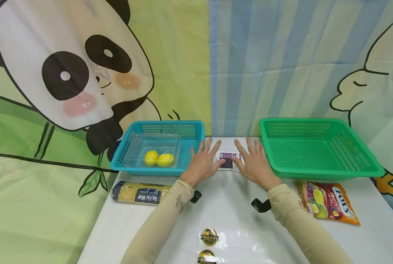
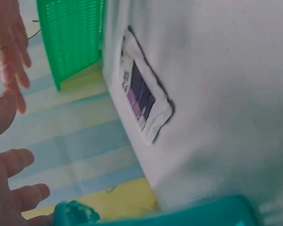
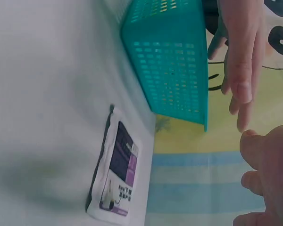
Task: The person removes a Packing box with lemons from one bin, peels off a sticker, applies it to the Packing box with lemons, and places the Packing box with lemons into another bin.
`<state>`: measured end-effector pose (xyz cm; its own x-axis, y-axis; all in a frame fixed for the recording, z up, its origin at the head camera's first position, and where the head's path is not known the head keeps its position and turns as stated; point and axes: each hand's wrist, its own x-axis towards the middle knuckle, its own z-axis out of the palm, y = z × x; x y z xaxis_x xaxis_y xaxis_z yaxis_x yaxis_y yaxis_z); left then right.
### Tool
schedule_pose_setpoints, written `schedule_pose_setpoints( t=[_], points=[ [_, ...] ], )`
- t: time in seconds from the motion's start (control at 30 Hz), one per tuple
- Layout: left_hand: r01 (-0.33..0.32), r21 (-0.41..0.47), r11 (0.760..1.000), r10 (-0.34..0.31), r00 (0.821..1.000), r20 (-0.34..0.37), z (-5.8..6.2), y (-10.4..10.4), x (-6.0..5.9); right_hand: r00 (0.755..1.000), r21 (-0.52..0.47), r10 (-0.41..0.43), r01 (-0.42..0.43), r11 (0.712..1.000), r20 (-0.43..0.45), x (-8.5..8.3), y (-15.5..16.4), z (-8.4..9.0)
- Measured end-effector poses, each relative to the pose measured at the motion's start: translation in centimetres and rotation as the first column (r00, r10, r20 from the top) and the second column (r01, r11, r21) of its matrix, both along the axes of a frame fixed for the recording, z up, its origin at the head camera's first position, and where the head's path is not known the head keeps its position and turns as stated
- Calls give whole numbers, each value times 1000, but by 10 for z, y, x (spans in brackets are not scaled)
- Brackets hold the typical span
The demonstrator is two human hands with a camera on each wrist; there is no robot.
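**Both hands spread beside a small purple packet**

Head view: the left hand (image 1: 203,161) and the right hand (image 1: 254,161) hover palm-down with fingers straight and spread, holding nothing. Between them on the white bench (image 1: 229,205) lies a small white-and-purple packet (image 1: 228,160), the thumbs reaching its edges. The packet sits between a blue basket (image 1: 160,146) on the left and a green basket (image 1: 318,146) on the right. Inside the blue basket a clear plastic tray (image 1: 157,148) holds two lemons (image 1: 159,158). In front of the blue basket lies a spaghetti pack (image 1: 140,192); in front of the green basket, a candy bag (image 1: 328,201). A clear sheet with round labels (image 1: 223,244) lies near the bench's front edge.

Left wrist view: the packet (image 2: 144,92) lies flat on the bench, apart from the open fingers (image 2: 16,157) at the frame's edge; the green basket (image 2: 73,33) stands beyond.

Right wrist view: the packet (image 3: 118,172) lies flat near the blue basket (image 3: 172,56); the fingers (image 3: 269,155) hang relaxed above it, whether touching cannot be told.
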<state>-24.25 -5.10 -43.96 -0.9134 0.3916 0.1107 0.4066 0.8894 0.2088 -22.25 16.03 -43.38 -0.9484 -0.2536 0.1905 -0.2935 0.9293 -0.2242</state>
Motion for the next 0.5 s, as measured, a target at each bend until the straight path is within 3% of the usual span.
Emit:
schedule_pose_setpoints(
  t=[0.23,0.5],
  points=[
    [-9,-15,1000,7,993,-118,15,-40,15,999,-39,23,-24,999,-29,-1,-14,9],
    [-94,-41,995,89,991,-103,23,-103,31,987,-165,90,-112,980,-133,-6,-32,31]
  ],
)
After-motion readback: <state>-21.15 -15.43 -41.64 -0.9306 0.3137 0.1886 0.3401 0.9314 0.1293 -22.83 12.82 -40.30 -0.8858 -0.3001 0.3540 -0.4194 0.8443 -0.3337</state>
